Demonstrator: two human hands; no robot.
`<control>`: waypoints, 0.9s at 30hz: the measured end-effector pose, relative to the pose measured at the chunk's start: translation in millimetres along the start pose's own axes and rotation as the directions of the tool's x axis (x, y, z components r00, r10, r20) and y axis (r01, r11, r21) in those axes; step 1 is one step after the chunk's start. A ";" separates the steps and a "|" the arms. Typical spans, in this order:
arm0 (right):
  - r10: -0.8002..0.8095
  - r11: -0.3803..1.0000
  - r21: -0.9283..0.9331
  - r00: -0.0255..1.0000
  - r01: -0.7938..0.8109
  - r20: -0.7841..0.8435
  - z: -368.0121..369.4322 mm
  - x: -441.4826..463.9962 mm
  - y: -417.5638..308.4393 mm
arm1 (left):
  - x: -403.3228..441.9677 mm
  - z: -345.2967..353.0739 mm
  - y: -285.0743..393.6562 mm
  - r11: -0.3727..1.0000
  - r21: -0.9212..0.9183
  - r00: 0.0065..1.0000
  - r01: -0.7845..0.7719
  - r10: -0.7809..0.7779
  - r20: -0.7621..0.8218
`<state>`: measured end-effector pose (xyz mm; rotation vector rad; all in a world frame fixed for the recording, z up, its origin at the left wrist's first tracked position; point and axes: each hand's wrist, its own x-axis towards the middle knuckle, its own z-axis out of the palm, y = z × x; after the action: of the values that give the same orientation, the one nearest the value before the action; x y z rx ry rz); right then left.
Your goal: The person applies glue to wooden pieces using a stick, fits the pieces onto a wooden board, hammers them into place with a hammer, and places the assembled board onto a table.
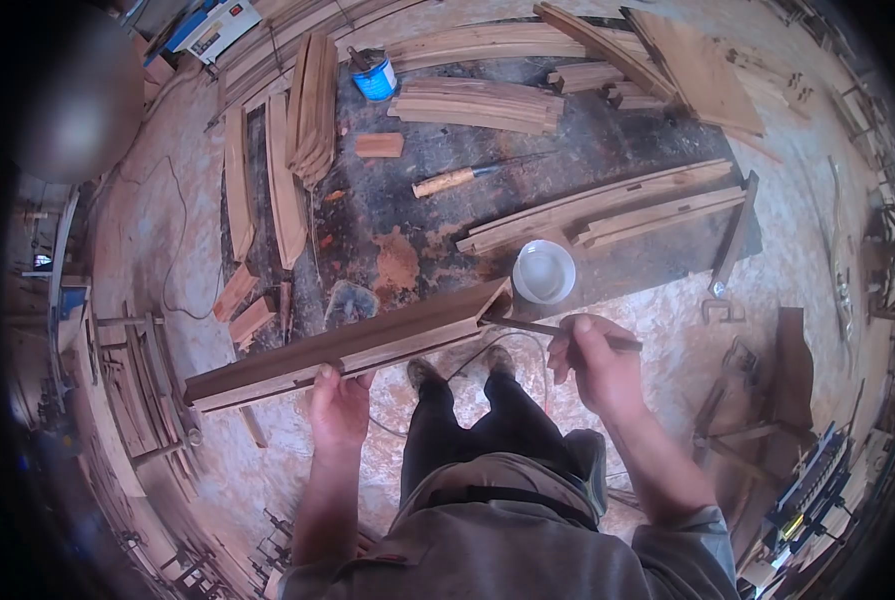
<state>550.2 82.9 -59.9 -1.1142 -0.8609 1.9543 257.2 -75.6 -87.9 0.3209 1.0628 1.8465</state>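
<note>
My left hand (339, 408) grips a long grooved wooden rail (357, 338) from below, near its middle, with the thumb on the near face. The rail slants up to the right across the near edge of the dark worktable (397, 215). In my right hand (599, 365), closed fingers hold a thin wooden stick (532, 325). Its tip meets or lies very close to the rail's right end; contact is hard to make out. Just beyond that end stands a white plastic tub (544, 272) with pale contents.
A chisel-like tool with a wooden handle (444, 182) lies mid-table. Behind it are a blue can (374, 78), a small wood block (379, 145) and stacked curved pieces (477, 104). More rails (597, 205) lie at the right. A metal clamp (722, 300) hangs by the table's right edge.
</note>
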 end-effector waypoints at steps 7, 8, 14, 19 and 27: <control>0.105 0.977 0.191 0.994 -0.099 -0.025 -13.7 9.9 9.1 | 2.4 4.1 -1.1 0.998 0.012 0.998 0.061 -0.061 -0.036; 0.095 0.978 0.192 0.994 -0.085 -0.046 -15.1 12.5 8.9 | 3.7 4.1 -1.8 0.998 0.014 0.997 0.060 -0.059 -0.041; 0.009 0.995 0.100 0.994 0.002 -0.112 -30.8 26.9 7.8 | 1.4 -1.9 -0.2 0.997 -0.026 0.994 0.066 -0.068 -0.085; -0.175 0.984 -0.074 0.965 0.164 -0.197 -53.8 42.5 -11.9 | 3.1 5.6 6.4 0.990 -0.078 0.976 0.113 -0.126 -0.176; -0.362 0.588 -0.739 0.924 0.328 0.123 -77.1 81.6 42.8 | 3.8 0.2 2.0 0.986 -0.101 0.963 0.130 -0.150 -0.224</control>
<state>578.0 143.5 -159.8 -1.2837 -1.8208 1.2231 254.0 -72.7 -87.1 -0.0221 1.1287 1.8252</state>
